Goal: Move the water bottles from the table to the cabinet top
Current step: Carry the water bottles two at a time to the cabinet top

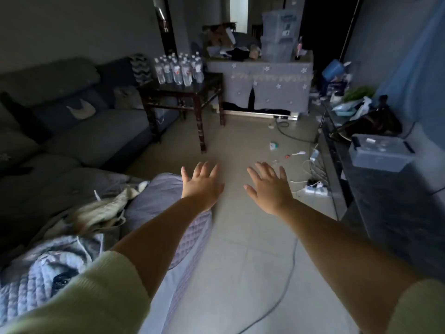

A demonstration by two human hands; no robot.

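A big grey sofa fills the left side of the dim room. A long dark cabinet runs down the right side, and a clear plastic box sits on its top. At the far end stands a chest under a grey cloth with small flowers, with stacked clear bins on it. A crumpled blanket lies low on the left. The floor is pale tile, with a thin cable and small bits lying on it.

A dark wooden surface stands between the sofa and the chest. The water bottles stand on it in a tight bunch. Each bottle is upright, long side up and down, cap on top. They are far from the hands.

Both arms reach out over the floor in pale sleeves. The left hand has its fingers spread out flat, so its grip is loose and holds nothing. The right hand is spread flat too and holds nothing
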